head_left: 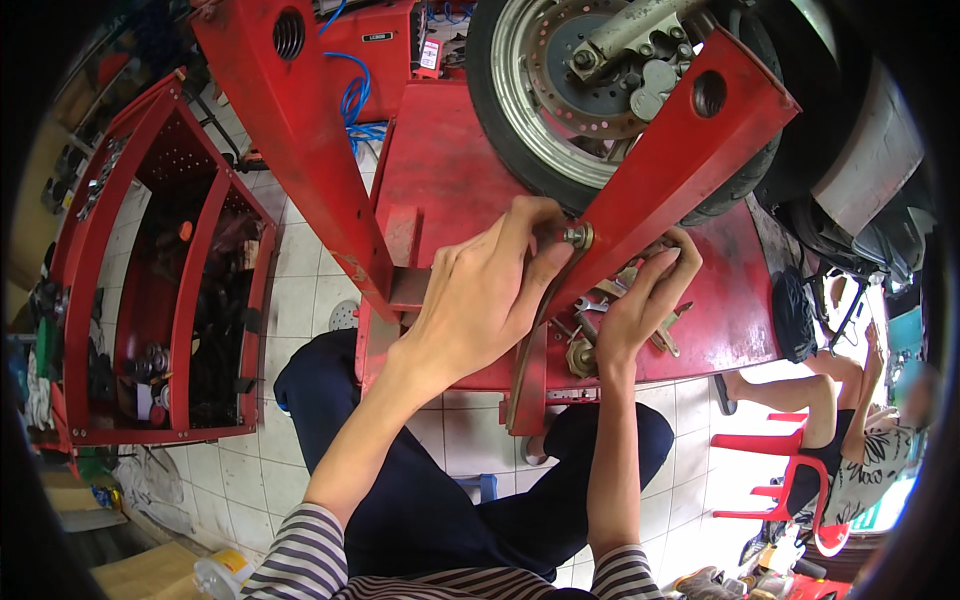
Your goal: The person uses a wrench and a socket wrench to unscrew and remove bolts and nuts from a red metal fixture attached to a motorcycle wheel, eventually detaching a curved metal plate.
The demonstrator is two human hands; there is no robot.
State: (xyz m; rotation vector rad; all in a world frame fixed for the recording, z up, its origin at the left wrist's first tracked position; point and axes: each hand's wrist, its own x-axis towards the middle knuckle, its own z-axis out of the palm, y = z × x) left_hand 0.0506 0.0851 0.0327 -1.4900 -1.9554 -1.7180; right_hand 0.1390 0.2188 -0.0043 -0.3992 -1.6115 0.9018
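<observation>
My left hand [475,290] reaches up to the right-hand red steel post [665,165]. Its thumb and index finger close around a bolt [578,236] that sticks out of the post's left side. On the post's other side is my right hand [638,310], thumb and fingers curled together; whatever they grip is hidden. Below the post, beside my right wrist, lie a wrench [592,304], a round metal fitting [580,357] and a worn metal lever piece [668,338]. A second red post [300,150] slants up on the left.
A motorbike wheel [560,100] with a brake disc stands on the red lift table [440,140]. To the left is a red tool cart [185,300]. Blue hose [357,100] coils at the back. Another person sits on a red chair [770,450] at right.
</observation>
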